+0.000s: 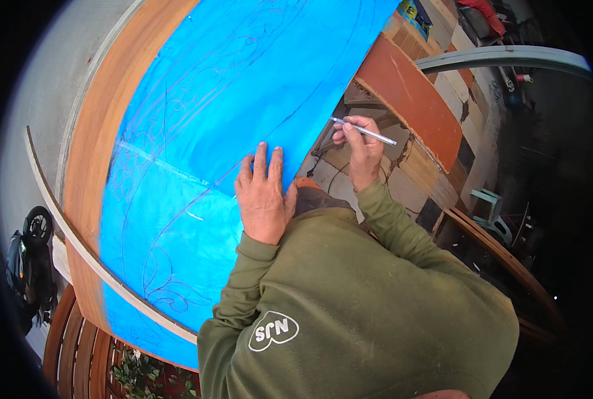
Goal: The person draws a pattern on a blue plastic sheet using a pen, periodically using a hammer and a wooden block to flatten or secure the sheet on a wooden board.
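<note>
A large bright blue sheet (pixel 243 120) lies over a brown wooden board (pixel 100 126), with curling floral lines drawn on it in dark ink. A lighter crease or seam crosses the sheet. My left hand (pixel 264 199) lies palm down on the sheet near its right edge, fingers stretched forward. Just past that edge, my right hand (pixel 365 153) is raised off the sheet. Between its thumb and fingers it grips a slim silver pen (pixel 375 135), held slantwise with one end towards the blue edge.
A thin curved wooden strip (pixel 90 239) arcs over the board's left side. To the right are a reddish-brown panel (pixel 413 100) and a pale curved bar (pixel 502 56). A greenish plastic stool (pixel 492 216) stands farther right. Slatted wood (pixel 80 352) and leafy plants (pixel 147 376) show at lower left.
</note>
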Demonstrator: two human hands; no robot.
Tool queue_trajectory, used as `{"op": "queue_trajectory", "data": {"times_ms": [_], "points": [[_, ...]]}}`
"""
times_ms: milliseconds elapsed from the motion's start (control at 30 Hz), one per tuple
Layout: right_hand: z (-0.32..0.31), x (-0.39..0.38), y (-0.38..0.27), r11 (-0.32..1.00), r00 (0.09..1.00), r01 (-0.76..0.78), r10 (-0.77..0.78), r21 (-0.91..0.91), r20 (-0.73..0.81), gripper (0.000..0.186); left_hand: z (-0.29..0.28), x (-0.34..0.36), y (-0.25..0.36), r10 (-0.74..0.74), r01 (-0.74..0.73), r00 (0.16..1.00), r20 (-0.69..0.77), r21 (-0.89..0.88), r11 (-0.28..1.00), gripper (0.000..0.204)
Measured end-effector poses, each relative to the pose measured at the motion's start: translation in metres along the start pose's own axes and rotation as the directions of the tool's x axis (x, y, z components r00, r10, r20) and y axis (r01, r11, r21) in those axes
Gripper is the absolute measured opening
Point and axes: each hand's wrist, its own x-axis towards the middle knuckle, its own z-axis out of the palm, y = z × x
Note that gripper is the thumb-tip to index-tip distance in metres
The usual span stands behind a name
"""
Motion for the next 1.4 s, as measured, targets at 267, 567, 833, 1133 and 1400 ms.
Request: {"op": "queue_trajectory", "data": {"times_ms": [267, 567, 833, 1133, 1400], "points": [[-0.008, -0.017, 0.016, 0.966, 0.992, 0.089, -0.063, -0.243, 0.113, 0.015, -0.007, 0.006, 0.008, 0.099, -0.097, 0.995, -0.028, 0.045, 0.994, 0.030], [-0.052, -0.016, 0.024, 0.990, 0.989, 0.084, -0.069, -0.112, 0.128, 0.016, 0.007, -0.007, 0.032, 0.093, -0.084, 0.995, -0.042, 0.177, 0.981, 0.035], [-0.140, -0.017, 0.017, 0.999, 1.000, 0.000, 0.000, -0.034, 0.016, 0.029, 0.028, -0.024, 0.049, 0.056, -0.008, 0.987, -0.152, 0.302, 0.953, 0.044], [-0.231, -0.082, -0.010, 0.966, 0.965, 0.013, -0.081, -0.259, -0.251, 0.032, 0.059, 0.084, 0.100, 0.197, -0.191, 0.946, -0.257, 0.049, 0.980, 0.050], [-0.319, -0.157, 0.007, 0.949, 0.853, -0.174, 0.013, -0.262, -0.522, 0.036, 0.126, 0.244, 0.102, 0.235, -0.191, 0.928, -0.289, 0.173, 0.966, 0.060]]}}
